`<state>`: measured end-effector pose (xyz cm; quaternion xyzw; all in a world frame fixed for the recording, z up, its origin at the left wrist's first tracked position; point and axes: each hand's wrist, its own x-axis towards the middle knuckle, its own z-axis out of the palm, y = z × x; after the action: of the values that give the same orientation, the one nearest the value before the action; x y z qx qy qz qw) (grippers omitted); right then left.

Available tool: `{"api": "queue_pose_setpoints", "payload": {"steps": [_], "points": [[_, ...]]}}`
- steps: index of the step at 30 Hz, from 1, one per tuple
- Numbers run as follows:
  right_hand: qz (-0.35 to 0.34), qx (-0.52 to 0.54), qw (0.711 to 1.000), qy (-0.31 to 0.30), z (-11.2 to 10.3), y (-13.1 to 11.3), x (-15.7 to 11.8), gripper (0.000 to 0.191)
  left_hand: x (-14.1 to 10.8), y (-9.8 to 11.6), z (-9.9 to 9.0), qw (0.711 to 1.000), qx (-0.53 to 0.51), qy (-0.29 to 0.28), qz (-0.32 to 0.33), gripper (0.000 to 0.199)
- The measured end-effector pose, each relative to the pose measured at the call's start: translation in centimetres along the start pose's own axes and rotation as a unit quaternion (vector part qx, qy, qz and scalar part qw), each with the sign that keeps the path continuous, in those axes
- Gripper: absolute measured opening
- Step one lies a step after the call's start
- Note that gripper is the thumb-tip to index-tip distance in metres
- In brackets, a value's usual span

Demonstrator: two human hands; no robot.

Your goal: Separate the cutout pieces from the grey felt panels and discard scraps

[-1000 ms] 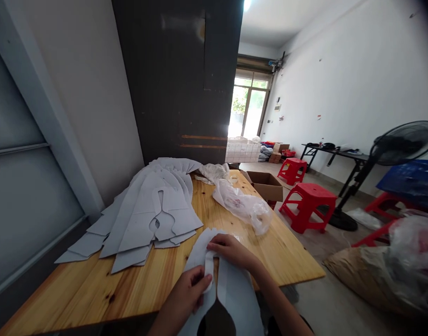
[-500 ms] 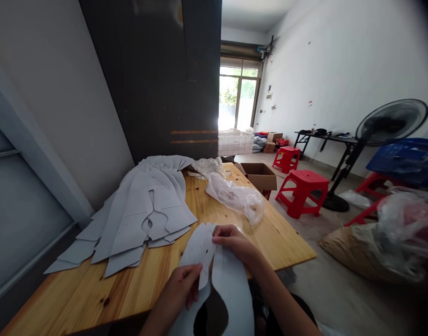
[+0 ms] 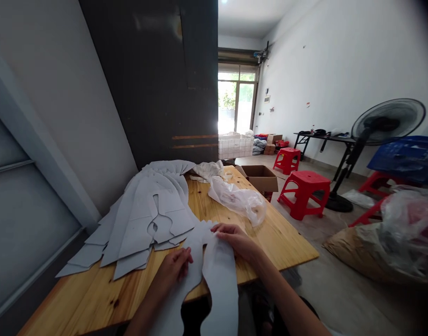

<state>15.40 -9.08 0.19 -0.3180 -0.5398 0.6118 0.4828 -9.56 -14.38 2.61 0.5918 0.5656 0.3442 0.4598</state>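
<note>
A light, limp grey felt-like cut-out point(image 3: 219, 284) lies at lower centre across the edge of the wooden desk point(image 3: 270, 254), pinched by the half-closed left hand point(image 3: 173, 270) and right hand point(image 3: 236, 240). Being soft, it is best held along its edges, and it is likely to bend if gripped at one point. A pile of similar pieces point(image 3: 143, 221) is spread just beside it.

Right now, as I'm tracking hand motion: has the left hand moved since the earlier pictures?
Yes, the left hand has moved up the view, closer to the stack of grey cut sheets on the wooden table.
</note>
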Motion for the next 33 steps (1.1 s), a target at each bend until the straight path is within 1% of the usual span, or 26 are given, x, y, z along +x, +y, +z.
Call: {"api": "queue_pose_setpoints", "payload": {"steps": [3, 5, 8, 11, 14, 18, 19, 23, 25, 28, 31, 33], "points": [[0.002, -0.007, 1.0, -0.009, 0.4, 0.0, -0.2, 0.033, -0.7, -0.1, -0.2, 1.0, -0.006, -0.02, 0.023, 0.048], [0.006, -0.008, 1.0, -0.016, 0.8, -0.2, -0.2, 0.03, -1.1, -0.3, -0.2, 0.999, 0.0, -0.023, 0.034, 0.044], [0.01, -0.034, 0.999, -0.024, 1.5, -0.5, 0.1, 0.027, -1.2, -0.6, -0.1, 0.999, 0.001, -0.023, 0.022, 0.046], [0.003, -0.075, 0.997, -0.027, 2.1, -0.6, 0.9, 0.029, -1.1, -0.8, -0.3, 1.0, 0.01, -0.021, 0.013, 0.048], [0.015, -0.117, 0.993, -0.02, 2.5, -0.3, 1.8, 0.03, -1.3, -0.8, -0.5, 0.999, 0.027, -0.004, 0.02, 0.043], [0.016, -0.131, 0.991, -0.021, 3.0, 0.1, 2.6, 0.025, -2.3, -0.4, -0.3, 0.997, 0.075, 0.034, -0.014, 0.054], [0.015, -0.131, 0.991, -0.022, 3.1, 0.3, 2.7, 0.024, -2.6, -0.3, -0.1, 0.995, 0.093, 0.043, -0.022, 0.053], [0.019, -0.118, 0.993, -0.024, 3.2, 0.7, 2.7, 0.021, -3.3, 0.1, 0.5, 0.982, 0.164, 0.093, -0.033, 0.037], [0.022, -0.107, 0.994, -0.025, 3.0, 0.8, 2.6, 0.02, -3.3, 0.3, 0.7, 0.981, 0.173, 0.08, -0.04, 0.036], [0.023, -0.098, 0.995, -0.022, 2.9, 0.8, 2.4, 0.02, -3.3, 0.2, 0.9, 0.988, 0.149, 0.026, -0.043, 0.036], [0.049, -0.125, 0.991, -0.013, 2.8, 0.5, 2.6, 0.02, -3.3, -0.2, 1.4, 0.99, 0.134, 0.015, -0.039, 0.033], [0.075, -0.152, 0.985, -0.011, 2.9, 0.3, 2.9, 0.018, -3.4, -0.4, 1.8, 0.988, 0.152, 0.018, -0.036, 0.031]]}}
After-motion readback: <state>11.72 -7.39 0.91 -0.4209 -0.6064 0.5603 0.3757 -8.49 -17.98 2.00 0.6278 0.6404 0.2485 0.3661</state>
